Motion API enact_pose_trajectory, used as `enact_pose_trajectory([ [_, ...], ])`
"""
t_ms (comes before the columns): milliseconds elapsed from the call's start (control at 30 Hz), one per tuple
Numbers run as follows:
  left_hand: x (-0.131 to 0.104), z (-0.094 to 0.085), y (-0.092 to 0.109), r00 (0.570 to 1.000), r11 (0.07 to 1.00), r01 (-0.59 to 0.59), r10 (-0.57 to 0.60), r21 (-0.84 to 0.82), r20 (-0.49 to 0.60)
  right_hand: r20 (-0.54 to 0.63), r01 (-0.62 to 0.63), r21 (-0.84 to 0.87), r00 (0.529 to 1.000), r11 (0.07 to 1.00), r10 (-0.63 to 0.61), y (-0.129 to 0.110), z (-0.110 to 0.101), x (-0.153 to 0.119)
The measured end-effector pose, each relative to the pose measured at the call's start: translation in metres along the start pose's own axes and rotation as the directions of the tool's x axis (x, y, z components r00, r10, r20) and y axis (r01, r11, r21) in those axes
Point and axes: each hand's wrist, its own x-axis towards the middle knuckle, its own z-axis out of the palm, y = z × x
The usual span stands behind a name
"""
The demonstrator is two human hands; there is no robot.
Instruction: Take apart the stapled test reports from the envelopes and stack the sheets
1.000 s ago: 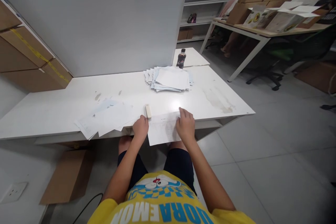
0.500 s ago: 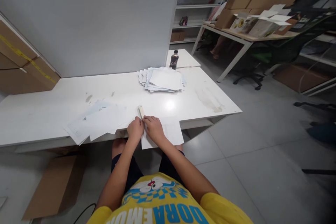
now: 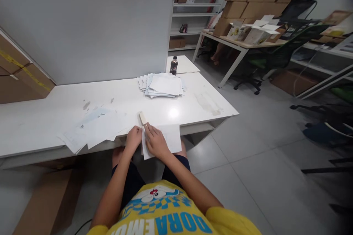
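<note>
A white sheet of paper [image 3: 172, 137], perhaps more than one layer, lies over the table's front edge and hangs past it. My right hand [image 3: 156, 142] lies flat on its left part, fingers stretched out. My left hand [image 3: 134, 138] is closed at the paper's left edge, its fingertips seeming to pinch that edge. Just beyond my right fingertips lies a small cream-coloured oblong block [image 3: 142, 118], whose kind I cannot make out. Loose papers [image 3: 100, 128] are spread to the left of my hands.
A thick stack of papers [image 3: 164, 84] rests farther back on the white table [image 3: 124, 95], with a dark drink bottle [image 3: 173, 65] behind it. A whiteboard [image 3: 91, 33] stands along the back. Cardboard boxes [image 3: 23, 77] are at the left; an office chair [image 3: 264, 58] is at the right.
My right hand has flattened out over the paper's left part. My left hand has come slightly apart from it, staying closed at the edge. The camera view has shifted.
</note>
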Motion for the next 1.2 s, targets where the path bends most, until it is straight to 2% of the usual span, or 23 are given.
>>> enact_pose_trajectory([
  [67,-0.018,-0.006,-0.01,0.998,0.985,0.046,-0.04,-0.165,0.041,0.019,0.106,0.023,0.994,0.994,-0.107,-0.01,-0.001,-0.034],
  [100,-0.029,-0.009,-0.017,0.986,0.906,0.16,-0.124,-0.393,0.115,0.031,0.157,0.021,0.987,0.987,-0.157,-0.014,0.002,-0.053],
  [133,-0.041,-0.011,-0.023,0.953,0.748,0.293,-0.176,-0.596,0.248,0.038,0.187,0.002,0.982,0.982,-0.187,-0.016,0.008,-0.07],
  [167,-0.051,-0.013,-0.029,0.91,0.55,0.411,-0.197,-0.726,0.366,0.037,0.202,-0.026,0.979,0.979,-0.201,-0.017,0.014,-0.086],
  [200,-0.061,-0.015,-0.035,0.856,0.335,0.517,-0.2,-0.788,0.476,0.002,0.204,-0.055,0.979,0.977,-0.204,-0.015,0.021,-0.099],
  [233,-0.07,-0.016,-0.039,0.806,0.148,0.588,-0.19,-0.795,0.561,-0.037,0.18,-0.082,0.982,0.98,-0.184,-0.012,0.027,-0.108],
  [300,-0.081,-0.02,-0.043,0.726,-0.127,0.653,-0.179,-0.747,0.664,-0.128,0.131,-0.109,0.981,0.985,-0.144,-0.002,0.033,-0.115],
  [333,-0.084,-0.023,-0.043,0.7,-0.222,0.658,-0.174,-0.72,0.693,-0.163,0.118,-0.107,0.977,0.987,-0.135,0.004,0.032,-0.113],
  [400,-0.086,-0.029,-0.039,0.68,-0.345,0.64,-0.161,-0.686,0.715,-0.199,0.137,-0.077,0.969,0.988,-0.15,0.014,0.025,-0.101],
  [467,-0.085,-0.037,-0.033,0.689,-0.416,0.609,-0.144,-0.675,0.71,-0.177,0.192,-0.041,0.964,0.98,-0.197,0.018,0.013,-0.088],
  [533,-0.083,-0.046,-0.026,0.714,-0.464,0.57,-0.13,-0.679,0.688,-0.108,0.273,-0.02,0.956,0.962,-0.274,0.016,0.005,-0.079],
  [633,-0.083,-0.058,-0.012,0.757,-0.518,0.499,-0.13,-0.695,0.64,-0.077,0.359,-0.016,0.93,0.933,-0.36,0.002,0.007,-0.076],
  [700,-0.084,-0.064,-0.003,0.785,-0.543,0.446,-0.144,-0.711,0.602,-0.158,0.326,-0.025,0.932,0.945,-0.325,-0.011,0.019,-0.077],
  [833,-0.084,-0.066,0.01,0.822,-0.574,0.383,-0.146,-0.724,0.551,-0.292,0.164,-0.01,0.943,0.986,-0.159,-0.032,0.043,-0.068],
  [1000,-0.084,-0.058,0.017,0.86,-0.598,0.31,-0.155,-0.739,0.486,-0.229,0.044,0.117,0.973,0.992,-0.017,-0.039,0.047,-0.053],
  [1200,-0.089,-0.052,0.027,0.87,-0.62,0.299,-0.135,-0.725,0.474,-0.177,0.153,0.229,0.978,0.961,-0.113,-0.036,0.043,-0.058],
])
